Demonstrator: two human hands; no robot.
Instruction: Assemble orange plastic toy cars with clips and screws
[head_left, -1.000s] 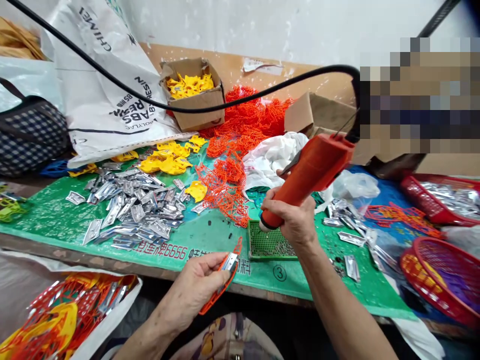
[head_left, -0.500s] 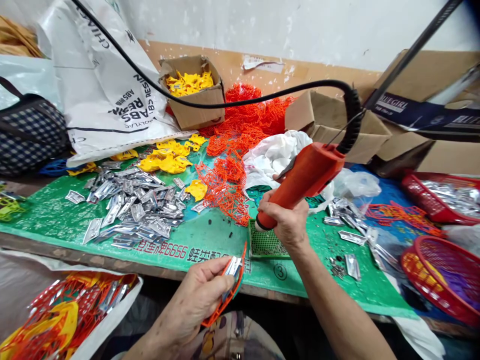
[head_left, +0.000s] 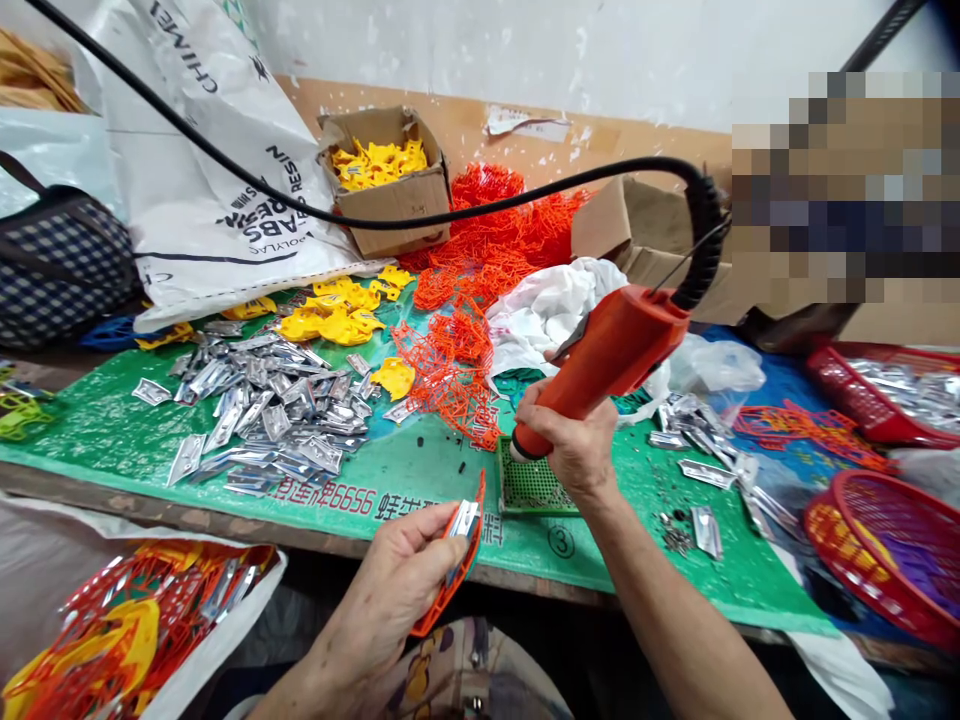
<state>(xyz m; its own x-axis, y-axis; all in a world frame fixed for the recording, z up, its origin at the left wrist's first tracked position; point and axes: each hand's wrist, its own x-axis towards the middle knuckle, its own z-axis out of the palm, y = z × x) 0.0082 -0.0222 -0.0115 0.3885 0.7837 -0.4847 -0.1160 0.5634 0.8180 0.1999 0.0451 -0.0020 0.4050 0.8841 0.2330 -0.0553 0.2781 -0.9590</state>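
Note:
My right hand (head_left: 581,440) is wrapped round a red electric screwdriver (head_left: 600,365), its pale tip pointing down and left over a small green perforated basket (head_left: 529,490) that holds tiny dark bits. A thick black cord runs from the tool's back end. At the table's front edge my left hand (head_left: 409,565) pinches an orange plastic frame (head_left: 472,550) together with a shiny metal plate (head_left: 463,520). The fingers hide part of both. Left of the basket, many silvery metal plates (head_left: 277,410) lie in a heap, with yellow plastic pieces (head_left: 337,315) behind them.
Tangled orange frames (head_left: 465,350) pile up toward the wall. A cardboard box (head_left: 394,210) holds yellow pieces. Red baskets (head_left: 885,550) stand at the right. A white sack (head_left: 225,640) with orange and yellow parts hangs open at the lower left. The black cord (head_left: 390,218) arches across.
My left hand has tilted the orange frame and metal plate slightly, and they sit a little further left. The black cord has swung at the upper left. My right hand stays in place.

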